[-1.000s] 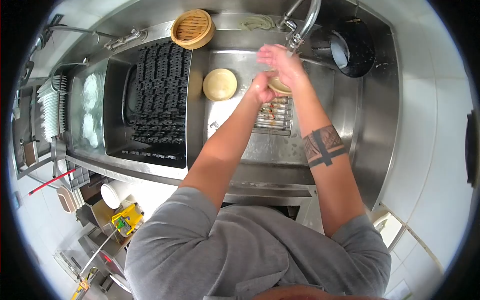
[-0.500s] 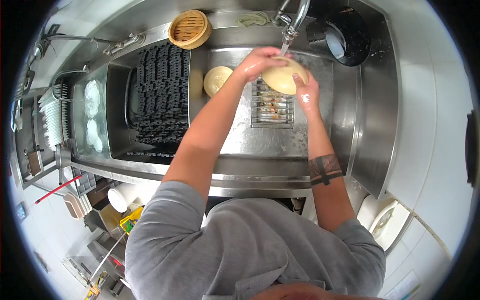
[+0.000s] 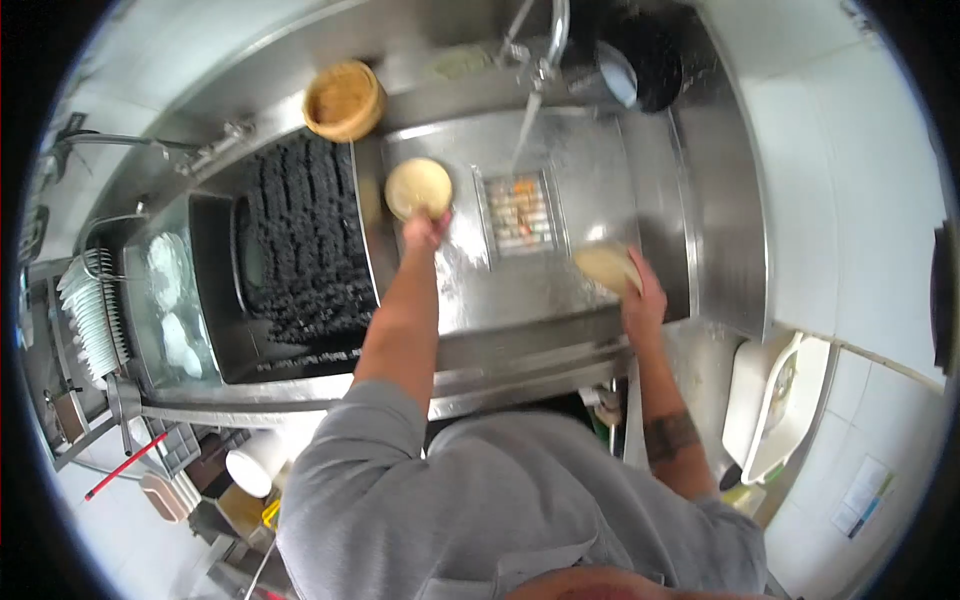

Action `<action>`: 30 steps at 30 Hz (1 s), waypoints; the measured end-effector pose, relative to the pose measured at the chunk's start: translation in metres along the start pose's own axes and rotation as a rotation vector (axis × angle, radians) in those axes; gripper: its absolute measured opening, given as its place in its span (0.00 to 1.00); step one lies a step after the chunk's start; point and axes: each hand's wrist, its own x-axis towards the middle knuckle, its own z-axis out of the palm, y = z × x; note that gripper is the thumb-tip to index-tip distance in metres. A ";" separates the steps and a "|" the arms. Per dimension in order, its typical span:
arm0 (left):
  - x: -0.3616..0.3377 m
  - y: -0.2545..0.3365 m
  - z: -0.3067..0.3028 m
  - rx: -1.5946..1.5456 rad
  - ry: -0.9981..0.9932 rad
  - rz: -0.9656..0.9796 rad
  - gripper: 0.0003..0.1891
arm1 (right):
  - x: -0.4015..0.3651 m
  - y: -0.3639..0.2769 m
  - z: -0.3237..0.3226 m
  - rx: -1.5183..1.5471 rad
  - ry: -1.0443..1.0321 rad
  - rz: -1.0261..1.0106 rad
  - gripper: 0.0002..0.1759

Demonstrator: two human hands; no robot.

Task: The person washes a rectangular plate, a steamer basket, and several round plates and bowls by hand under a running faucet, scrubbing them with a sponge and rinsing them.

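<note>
My right hand [image 3: 643, 295] holds a tan bowl [image 3: 605, 267] low over the right side of the steel sink [image 3: 590, 200], near its front wall. My left hand [image 3: 425, 231] reaches to a second tan bowl [image 3: 418, 187] lying in the sink's left part and touches its near edge; the frame is blurred, so the grip is unclear. Water runs from the tap [image 3: 545, 45] onto a drain grate [image 3: 520, 212] holding food scraps.
A black rack [image 3: 305, 240] fills the basin to the left. A bamboo steamer [image 3: 343, 100] sits on the back ledge, a black pot [image 3: 645, 65] at the back right. White plates [image 3: 88, 310] stand far left. A white board [image 3: 765, 405] lies right.
Both hands left the tap stream. My right hand carried the bowl down and right toward the sink's front. My left hand let go and moved left to the other bowl.
</note>
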 end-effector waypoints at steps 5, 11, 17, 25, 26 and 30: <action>-0.040 0.029 0.039 1.102 0.300 0.446 0.17 | -0.033 -0.035 -0.033 0.073 0.213 -0.003 0.25; -0.118 0.053 0.048 0.873 -0.195 0.393 0.20 | -0.070 -0.071 -0.048 0.308 0.375 0.073 0.21; -0.180 0.054 0.011 0.188 -0.598 -0.028 0.19 | -0.111 -0.082 -0.040 0.538 0.358 0.287 0.21; -0.234 0.085 0.017 0.072 -0.765 -0.056 0.27 | -0.087 -0.049 -0.007 0.461 0.196 0.585 0.22; -0.233 0.084 0.023 0.068 -0.756 -0.051 0.27 | -0.072 -0.028 0.004 0.461 0.185 0.582 0.22; -0.223 0.082 0.055 0.046 -0.766 0.022 0.28 | -0.011 0.031 0.069 0.512 -0.177 0.588 0.21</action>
